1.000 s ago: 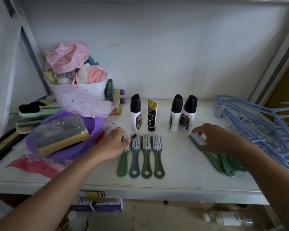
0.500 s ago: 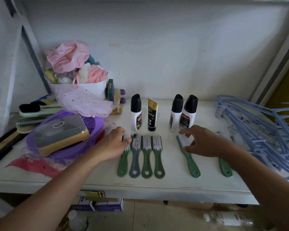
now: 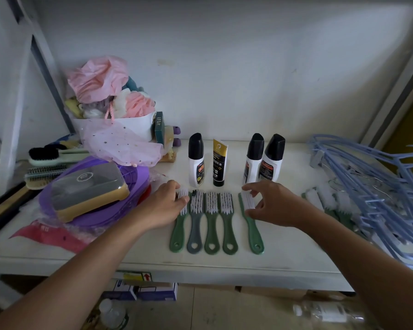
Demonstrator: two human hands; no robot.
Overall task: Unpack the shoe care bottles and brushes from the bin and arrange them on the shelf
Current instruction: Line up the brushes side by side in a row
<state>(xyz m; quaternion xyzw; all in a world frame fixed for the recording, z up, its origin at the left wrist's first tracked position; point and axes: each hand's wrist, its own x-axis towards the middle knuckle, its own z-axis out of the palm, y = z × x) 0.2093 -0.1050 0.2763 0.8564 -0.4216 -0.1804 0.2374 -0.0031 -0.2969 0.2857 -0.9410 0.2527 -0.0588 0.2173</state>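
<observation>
On the white shelf (image 3: 284, 253), three white bottles with black caps (image 3: 196, 163) (image 3: 253, 160) (image 3: 273, 163) and a black-and-gold tube (image 3: 219, 164) stand in a row at the back. In front of them lie four green brushes (image 3: 211, 225) side by side, handles toward me. My left hand (image 3: 161, 207) rests on the head of the leftmost brush (image 3: 177, 234), thumb against its bristles. My right hand (image 3: 271, 204) pinches the white bristle head of a fifth green brush (image 3: 254, 232), just right of the row. Several more green brushes (image 3: 326, 202) lie at the right.
Blue hangers (image 3: 377, 186) are piled at the far right. At left are purple basins (image 3: 131, 201) bearing a gold soap box (image 3: 86, 190), a white basket (image 3: 131, 126) of pink sponges, and other brushes (image 3: 55, 156). Boxes (image 3: 141, 291) and a plastic bottle (image 3: 327, 314) lie below.
My right hand has drawn one green brush leftward out of the pile at the right and brought it beside the row of four. My left hand has stayed on the leftmost brush.
</observation>
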